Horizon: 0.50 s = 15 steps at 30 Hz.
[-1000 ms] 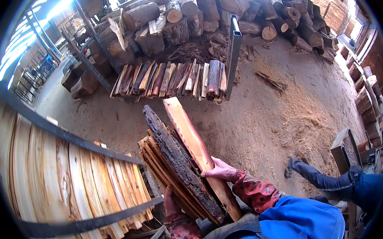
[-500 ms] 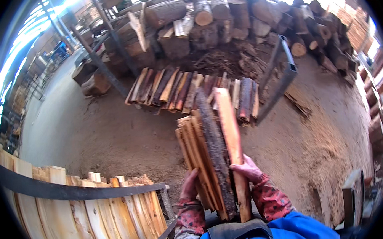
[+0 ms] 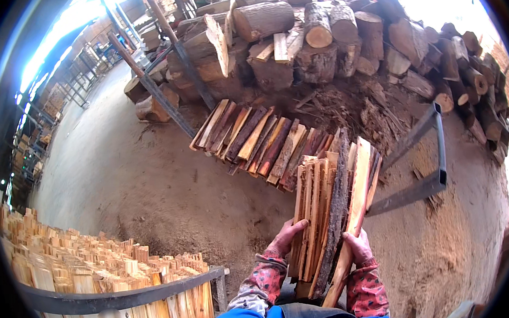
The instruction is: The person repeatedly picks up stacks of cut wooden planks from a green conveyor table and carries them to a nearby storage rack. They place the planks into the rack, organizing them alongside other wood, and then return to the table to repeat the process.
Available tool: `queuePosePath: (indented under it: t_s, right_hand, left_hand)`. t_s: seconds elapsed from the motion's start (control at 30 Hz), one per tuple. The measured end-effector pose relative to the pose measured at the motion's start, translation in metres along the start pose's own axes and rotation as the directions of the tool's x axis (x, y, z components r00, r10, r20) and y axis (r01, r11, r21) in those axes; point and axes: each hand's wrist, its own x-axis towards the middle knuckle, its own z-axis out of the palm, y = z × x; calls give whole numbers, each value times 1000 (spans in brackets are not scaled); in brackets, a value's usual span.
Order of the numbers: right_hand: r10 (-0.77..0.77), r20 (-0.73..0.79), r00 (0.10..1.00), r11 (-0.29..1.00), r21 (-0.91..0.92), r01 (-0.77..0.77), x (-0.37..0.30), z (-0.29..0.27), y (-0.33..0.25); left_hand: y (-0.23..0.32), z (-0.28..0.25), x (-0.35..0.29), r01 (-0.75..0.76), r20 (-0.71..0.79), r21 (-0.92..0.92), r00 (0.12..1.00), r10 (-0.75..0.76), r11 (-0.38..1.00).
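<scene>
Between my two hands is a bundle of split wood slats (image 3: pixel 315 219), tilted with its upper ends away from me. My left hand (image 3: pixel 288 236) presses against its left side, thumb over the front. My right hand (image 3: pixel 358 247) grips the right side, on a broad pale slat (image 3: pixel 357 197) that leans outward beside a dark bark-covered piece (image 3: pixel 336 203). Beyond the bundle, a row of split slats (image 3: pixel 259 140) lies in a metal rack (image 3: pixel 174 108). The bundle's upper ends overlap the right part of this row, so I cannot tell whether they touch.
At the lower left stands a big pack of upright slats (image 3: pixel 98 259) behind a curved metal band (image 3: pixel 124 299). The rack's right frame (image 3: pixel 441 143) rises near the row. Stacked logs (image 3: pixel 318 58) line the back. Bark scraps (image 3: pixel 373 109) litter the dirt floor.
My hands and the bundle have shifted right, and the pale slat now leans more to the right. The view has turned, showing more of the pack's top at the lower left.
</scene>
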Motion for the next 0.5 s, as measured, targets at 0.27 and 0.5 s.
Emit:
queuePosePath:
  t_s: [0.27, 0.5]
  right_hand:
    - [41, -38, 998, 999, 21, -40, 88, -34, -30]
    - [-4, -175, 985, 996, 90, 20, 147, -28, -46]
  left_hand:
    - [42, 20, 97, 59, 39, 0, 997, -59, 998]
    - [82, 13, 183, 100, 153, 86, 982, -112, 991]
